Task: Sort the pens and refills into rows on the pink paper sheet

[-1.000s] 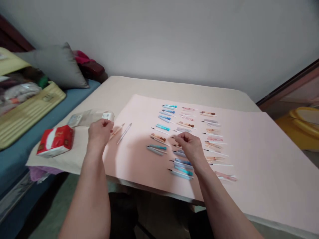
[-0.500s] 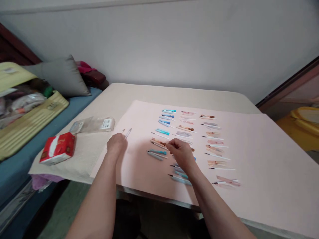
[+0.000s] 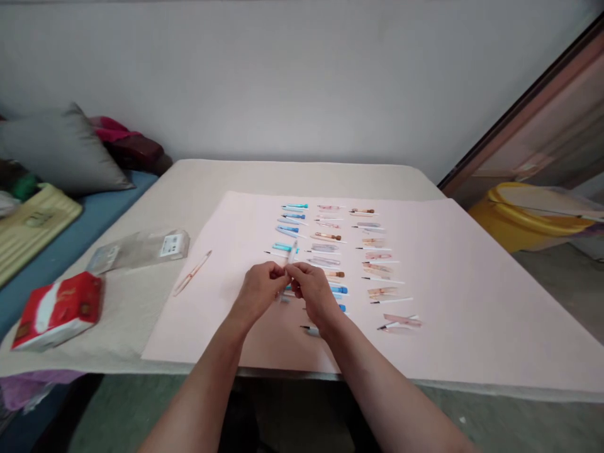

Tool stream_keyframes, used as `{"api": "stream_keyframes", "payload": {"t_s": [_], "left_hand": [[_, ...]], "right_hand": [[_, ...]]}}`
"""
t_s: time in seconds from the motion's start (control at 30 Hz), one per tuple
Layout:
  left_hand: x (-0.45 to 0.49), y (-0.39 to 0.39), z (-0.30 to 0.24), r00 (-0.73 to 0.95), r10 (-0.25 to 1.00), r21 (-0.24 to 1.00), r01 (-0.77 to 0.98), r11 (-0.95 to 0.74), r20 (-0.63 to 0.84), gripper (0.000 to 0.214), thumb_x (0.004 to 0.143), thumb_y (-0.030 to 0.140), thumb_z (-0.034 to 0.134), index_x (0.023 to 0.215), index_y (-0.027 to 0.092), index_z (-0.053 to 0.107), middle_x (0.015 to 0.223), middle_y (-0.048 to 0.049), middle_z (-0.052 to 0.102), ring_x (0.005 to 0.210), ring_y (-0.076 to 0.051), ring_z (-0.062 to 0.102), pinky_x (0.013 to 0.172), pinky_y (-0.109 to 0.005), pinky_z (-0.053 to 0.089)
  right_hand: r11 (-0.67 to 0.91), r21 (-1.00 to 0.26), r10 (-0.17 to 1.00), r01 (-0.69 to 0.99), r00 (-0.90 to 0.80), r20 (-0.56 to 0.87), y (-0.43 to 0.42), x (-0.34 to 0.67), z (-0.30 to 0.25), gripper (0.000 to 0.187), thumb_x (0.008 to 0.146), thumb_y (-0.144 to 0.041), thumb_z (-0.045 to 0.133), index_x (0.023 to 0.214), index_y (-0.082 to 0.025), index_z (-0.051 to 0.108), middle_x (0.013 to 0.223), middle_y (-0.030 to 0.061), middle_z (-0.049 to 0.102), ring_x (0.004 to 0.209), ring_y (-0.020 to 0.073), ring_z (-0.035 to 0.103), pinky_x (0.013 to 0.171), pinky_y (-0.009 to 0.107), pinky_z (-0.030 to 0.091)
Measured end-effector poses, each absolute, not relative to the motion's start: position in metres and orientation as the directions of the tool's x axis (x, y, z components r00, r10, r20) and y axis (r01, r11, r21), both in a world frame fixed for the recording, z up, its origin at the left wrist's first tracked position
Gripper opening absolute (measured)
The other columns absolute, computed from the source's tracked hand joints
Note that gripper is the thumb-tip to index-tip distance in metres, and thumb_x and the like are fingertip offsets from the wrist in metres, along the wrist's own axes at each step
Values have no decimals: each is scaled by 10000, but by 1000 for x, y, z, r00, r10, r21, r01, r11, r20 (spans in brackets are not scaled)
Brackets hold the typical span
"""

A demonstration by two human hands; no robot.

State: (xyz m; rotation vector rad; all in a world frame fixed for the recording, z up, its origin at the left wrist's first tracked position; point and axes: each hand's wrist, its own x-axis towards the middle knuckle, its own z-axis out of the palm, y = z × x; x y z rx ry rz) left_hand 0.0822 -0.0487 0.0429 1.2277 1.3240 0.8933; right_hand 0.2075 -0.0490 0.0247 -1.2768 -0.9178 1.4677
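My left hand (image 3: 261,287) and my right hand (image 3: 312,288) meet over the middle of the pink sheet (image 3: 448,270), fingertips pinched together. Between them a clear, pale pen (image 3: 292,253) is held tilted up, its lower part mostly hidden by the fingers. Left of my hands a single clear pen with an orange tint (image 3: 192,273) lies slantwise on the sheet. Beyond and to the right lie columns of pen parts and thin white refills: blue pens (image 3: 293,216), brown-capped pens (image 3: 329,236) and pinkish clear pens (image 3: 379,256). My hands cover some of these.
At the table's left lie a clear plastic bag with a white label (image 3: 172,244) and a red tissue pack (image 3: 59,308). A bed with a grey pillow (image 3: 63,151) stands further left. On the right is a yellow bin (image 3: 509,220); a wall runs behind the table.
My left hand has moved right from the sheet's left side, bringing a clear pen to my right hand. Both hands now meet at it. The view has turned slightly right.
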Motion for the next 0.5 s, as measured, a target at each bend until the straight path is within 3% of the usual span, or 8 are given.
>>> {"api": "stream_keyframes", "payload": {"t_s": [0.13, 0.2, 0.3, 0.4, 0.5], "left_hand": [[77, -53, 51, 56, 979, 976, 116, 187, -194, 151, 671, 316, 665, 641, 170, 643, 578, -16, 587, 505, -111, 486, 501, -241, 366], [74, -54, 54, -24, 976, 976, -17, 216, -216, 182, 716, 343, 630, 697, 163, 656, 664, -38, 616, 584, -121, 533, 565, -246, 406], [71, -54, 56, 150, 940, 885, -319, 340, -306, 230, 748, 359, 596, 811, 153, 674, 827, -86, 646, 663, -147, 566, 630, -294, 447], [71, -52, 52, 332, 893, 782, -448, 433, -305, 239, 733, 332, 615, 829, 123, 680, 741, -83, 626, 555, -138, 523, 560, -315, 445], [73, -51, 49, 287, 912, 774, -488, 403, -294, 214, 712, 298, 642, 775, 97, 679, 604, -49, 570, 482, -120, 474, 492, -293, 414]], "right_hand": [[-271, -931, 961, -245, -115, -250, -51, 213, 30, 164, 691, -283, 548, 586, -156, 546, 444, -59, 421, 396, 59, 313, 386, 201, 215], [-332, -897, 933, -293, -244, -266, -54, 213, 32, 175, 712, -296, 536, 622, -150, 567, 499, -40, 467, 412, 58, 334, 392, 199, 221], [-429, -833, 878, -350, -379, -293, -59, 210, 33, 190, 729, -307, 537, 647, -144, 587, 579, -12, 527, 442, 61, 374, 399, 194, 231], [-475, -783, 860, -402, -402, -315, -63, 204, 30, 165, 722, -288, 562, 666, -140, 606, 564, -10, 543, 425, 55, 357, 389, 186, 204], [-473, -770, 863, -428, -401, -307, -64, 199, 30, 129, 700, -242, 581, 651, -127, 611, 525, -14, 538, 394, 39, 312, 377, 181, 171]]}}
